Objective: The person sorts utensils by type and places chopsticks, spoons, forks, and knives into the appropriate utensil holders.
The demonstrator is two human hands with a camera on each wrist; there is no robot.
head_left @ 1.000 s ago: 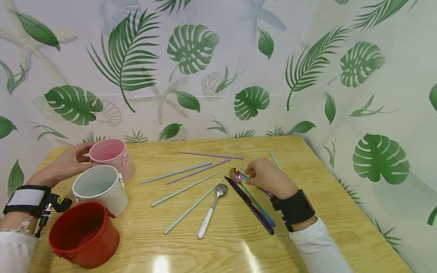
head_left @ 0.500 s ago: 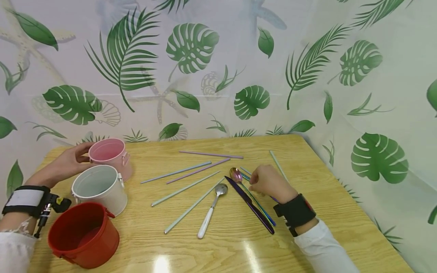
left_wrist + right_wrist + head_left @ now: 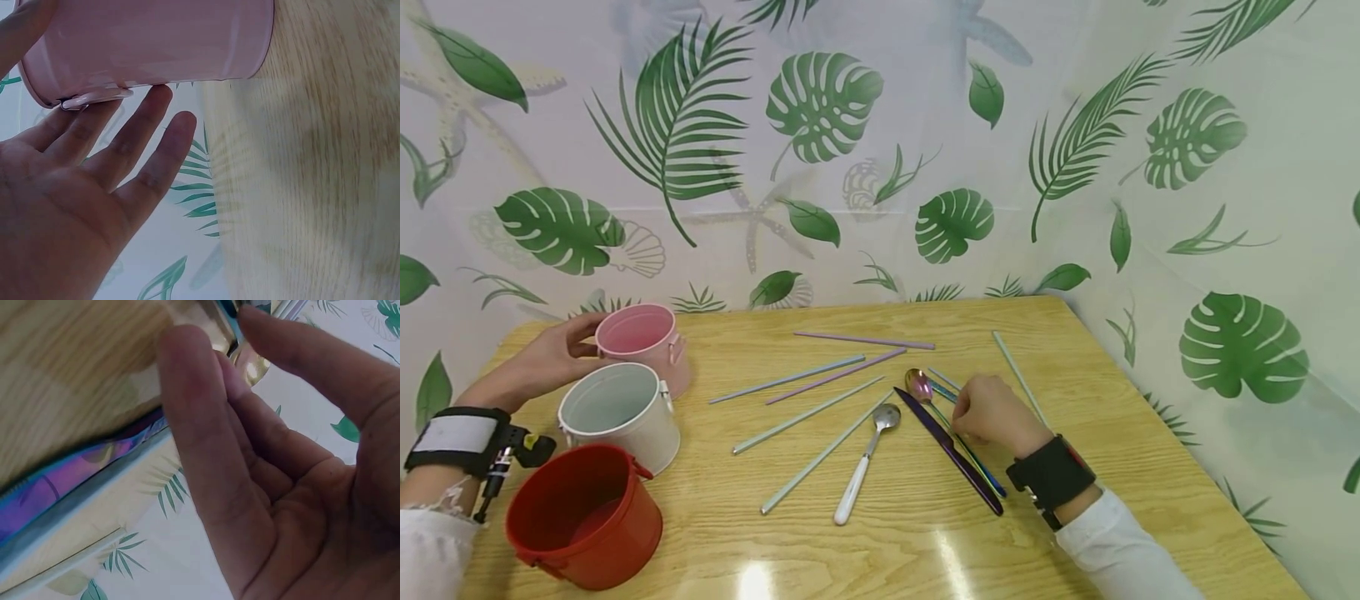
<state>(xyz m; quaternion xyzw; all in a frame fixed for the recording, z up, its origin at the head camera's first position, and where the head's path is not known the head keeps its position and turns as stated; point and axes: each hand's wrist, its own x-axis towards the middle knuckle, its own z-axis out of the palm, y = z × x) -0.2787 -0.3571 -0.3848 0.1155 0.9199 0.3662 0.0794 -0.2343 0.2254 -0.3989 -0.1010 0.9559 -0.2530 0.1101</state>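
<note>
My left hand holds the side of the pink bucket, with the thumb on one side and the fingers spread along the other in the left wrist view. My right hand is among the cutlery, fingers curled and the thumb apart in the right wrist view. A shiny purple-blue handle runs beneath it; I cannot tell whether the fingertips pinch it. Beside this hand lie a rainbow spoon and a dark purple knife. A blue-patterned utensil is partly hidden by the hand.
A white bucket and a red bucket stand in front of the pink one. A white-handled spoon and several chopsticks, such as a blue one and a green one, lie on the wooden table. A leaf-printed cloth hangs behind.
My right hand has shifted right and toward me along the cutlery, showing more of the blue-patterned utensil and covering the purple handle. My left hand has stayed on the pink bucket.
</note>
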